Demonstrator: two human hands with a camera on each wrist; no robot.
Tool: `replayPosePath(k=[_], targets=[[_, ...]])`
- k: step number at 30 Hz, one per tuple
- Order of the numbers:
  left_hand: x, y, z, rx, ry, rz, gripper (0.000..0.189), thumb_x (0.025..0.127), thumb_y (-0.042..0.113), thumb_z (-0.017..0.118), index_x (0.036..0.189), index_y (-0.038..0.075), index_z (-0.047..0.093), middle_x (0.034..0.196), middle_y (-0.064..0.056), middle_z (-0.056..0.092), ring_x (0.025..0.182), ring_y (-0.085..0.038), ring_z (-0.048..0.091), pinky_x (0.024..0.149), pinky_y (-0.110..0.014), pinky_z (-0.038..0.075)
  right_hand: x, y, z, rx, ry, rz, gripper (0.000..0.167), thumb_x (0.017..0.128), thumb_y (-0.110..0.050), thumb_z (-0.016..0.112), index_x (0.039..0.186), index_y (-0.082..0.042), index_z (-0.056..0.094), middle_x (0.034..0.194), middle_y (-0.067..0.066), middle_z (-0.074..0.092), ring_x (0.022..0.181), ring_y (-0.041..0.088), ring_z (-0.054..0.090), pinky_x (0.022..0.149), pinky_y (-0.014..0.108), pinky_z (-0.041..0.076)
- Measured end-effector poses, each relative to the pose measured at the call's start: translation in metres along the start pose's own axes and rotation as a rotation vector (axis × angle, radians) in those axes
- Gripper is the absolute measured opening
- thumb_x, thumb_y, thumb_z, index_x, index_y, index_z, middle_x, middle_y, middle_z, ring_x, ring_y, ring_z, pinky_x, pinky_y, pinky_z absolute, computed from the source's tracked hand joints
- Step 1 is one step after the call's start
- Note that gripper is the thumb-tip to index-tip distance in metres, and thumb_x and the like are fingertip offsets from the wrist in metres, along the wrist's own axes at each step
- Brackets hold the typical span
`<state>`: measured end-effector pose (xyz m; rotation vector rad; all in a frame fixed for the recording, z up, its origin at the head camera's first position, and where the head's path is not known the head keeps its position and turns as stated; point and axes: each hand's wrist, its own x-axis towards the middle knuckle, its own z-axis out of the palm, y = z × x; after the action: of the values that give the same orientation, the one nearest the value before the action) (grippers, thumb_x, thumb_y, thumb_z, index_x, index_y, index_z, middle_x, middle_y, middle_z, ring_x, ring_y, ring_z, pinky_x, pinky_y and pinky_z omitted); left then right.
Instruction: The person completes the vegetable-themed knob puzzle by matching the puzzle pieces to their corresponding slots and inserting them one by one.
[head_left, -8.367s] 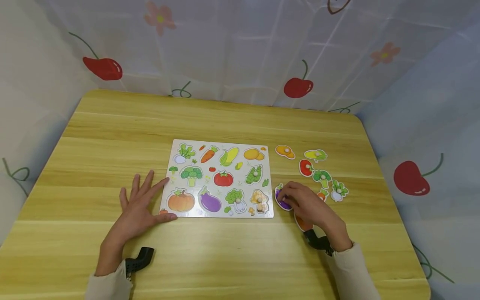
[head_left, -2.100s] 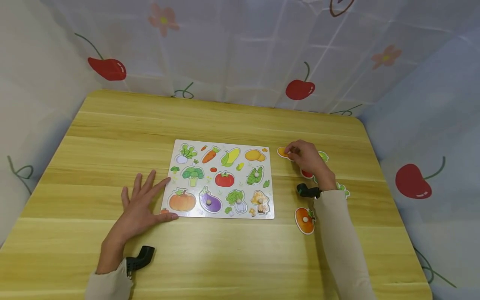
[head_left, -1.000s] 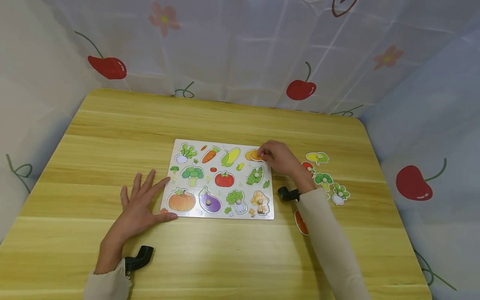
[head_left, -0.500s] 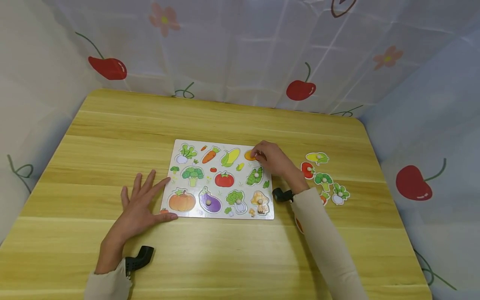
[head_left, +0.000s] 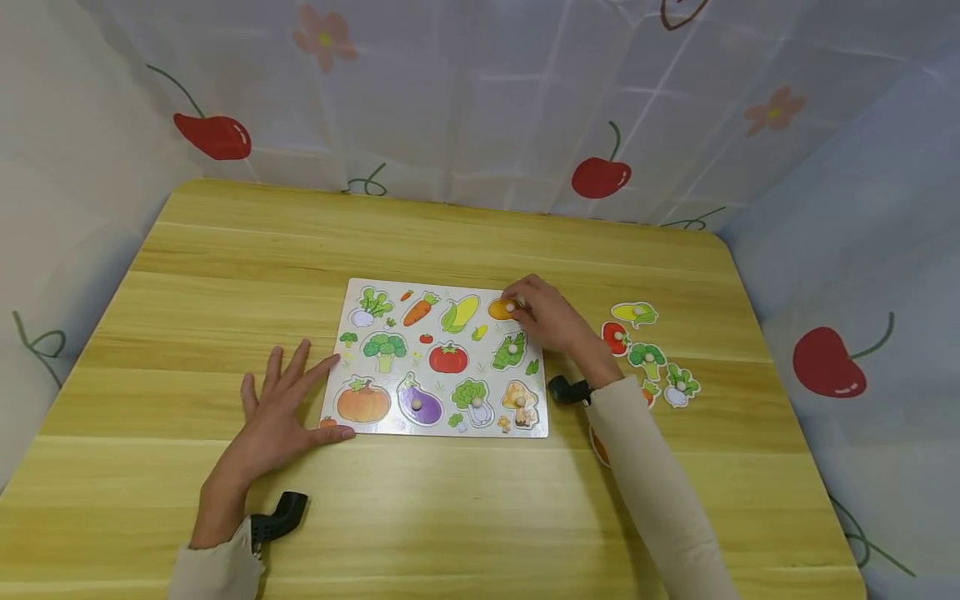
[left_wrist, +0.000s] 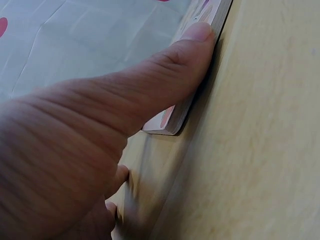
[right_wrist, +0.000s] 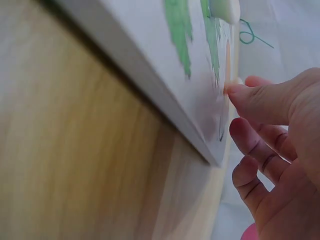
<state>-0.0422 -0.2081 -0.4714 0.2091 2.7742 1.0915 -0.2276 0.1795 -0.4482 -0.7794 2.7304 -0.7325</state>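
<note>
A wooden peg puzzle board (head_left: 412, 362) printed with vegetables lies on the table. My left hand (head_left: 273, 425) is spread at its left side. The left thumb (left_wrist: 185, 50) rests on the board's near edge, and the index fingertip touches the left edge. At the board's far right corner, my right hand (head_left: 551, 317) has thumb and index finger at the knob of the orange-yellow potato piece (head_left: 498, 309), which lies over its matching recess. In the right wrist view the right thumb (right_wrist: 265, 102) is at that small knob. The right fingers partly hide the piece.
Right of the board lie the corn (head_left: 634, 313), tomato (head_left: 615, 339), broccoli (head_left: 648, 358) and turnip (head_left: 678, 387) pieces. A carrot piece (head_left: 649, 392) and the pumpkin piece (head_left: 598, 448) are partly hidden by the sleeve. Eggplant (head_left: 429, 410), cabbage, mushroom and asparagus pieces sit in the board.
The eggplant piece went into the board earlier. My right hand then carried the potato piece from the table leftward to its recess; its knob now shows between the fingers. The left hand stays put.
</note>
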Motion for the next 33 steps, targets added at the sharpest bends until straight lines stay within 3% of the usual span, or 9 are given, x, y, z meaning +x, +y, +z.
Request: replayPosePath(k=[21,28,33], targets=[[0.0,-0.002,0.002,-0.007,0.005,0.006,0.098,0.076,0.046,0.085,0.157,0.022,0.035,0.168,-0.021,0.004,0.152,-0.044,-0.017,0.108,-0.07,-0.022,-0.028,0.054,-0.031,0.009,0.107,0.092,0.022,0.097,-0.006,0.063,0.119,-0.003,0.066,0.119,0.016,0.065,0.097,0.031,0.06,0.088,0.046,0.049],[-0.001,-0.003,0.0,-0.001,0.005,0.003,0.098,0.077,0.046,0.085,0.157,0.022,0.034,0.168,-0.02,0.004,0.152,-0.044,-0.017,0.108,-0.07,-0.022,-0.04,0.071,-0.05,0.013,0.119,0.161,0.023,0.1,-0.007,0.059,0.121,-0.001,0.065,0.121,0.018,0.062,0.1,0.033,0.058,0.078,0.043,0.048],[0.0,-0.002,0.001,0.0,0.013,0.008,0.098,0.076,0.045,0.085,0.157,0.022,0.035,0.168,-0.021,0.005,0.152,-0.045,-0.016,0.108,-0.07,-0.021,-0.06,0.091,-0.062,0.025,0.165,0.186,0.025,0.102,-0.003,0.051,0.122,0.0,0.065,0.122,0.021,0.061,0.097,0.035,0.057,0.069,0.038,0.044]])
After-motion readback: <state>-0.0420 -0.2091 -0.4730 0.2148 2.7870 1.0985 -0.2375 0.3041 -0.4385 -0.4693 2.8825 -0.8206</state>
